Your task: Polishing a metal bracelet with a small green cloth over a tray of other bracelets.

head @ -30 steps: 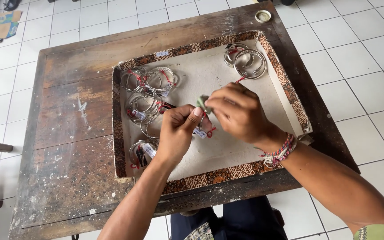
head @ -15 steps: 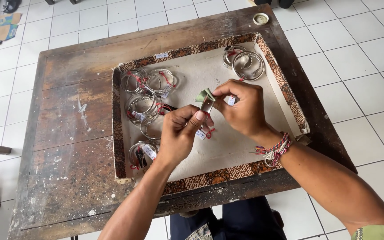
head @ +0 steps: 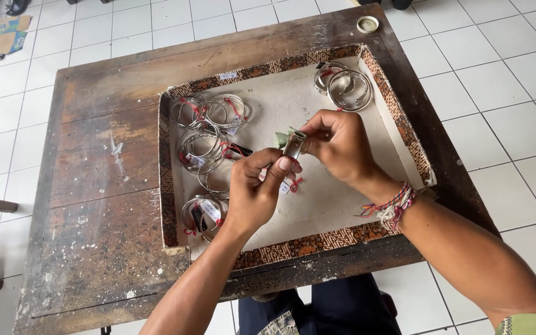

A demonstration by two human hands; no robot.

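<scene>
We note first the worn wooden table, scuffed and paint-flecked, standing on a white tiled floor. On it, offset toward three o'clock, sits a shallow tray with a patterned brown border and a pale lining; its raised rim appears to keep the loose pieces from rolling off.

Inside the tray, silver bangles are grouped rather than scattered: a cluster at nine to ten o'clock, each piece tied with red thread and a small tag, one more bangle at seven o'clock, and a separate pair at one o'clock. We judge the split keeps two lots apart, though we cannot confirm which lot is which.

Above the tray's centre, both hands meet. The left hand is closed on a silver bangle, thumb and fingers pinching its lower edge so that it stands upright and steady. The right hand, with a woven cord bracelet at its wrist, is narrowed to a fingertip pinch at the bangle's top, where a small green scrap shows; what it is we cannot tell. A red thread and tag hang beneath the left fingers.

A small round cap lies at the table's far edge, one o'clock.
</scene>
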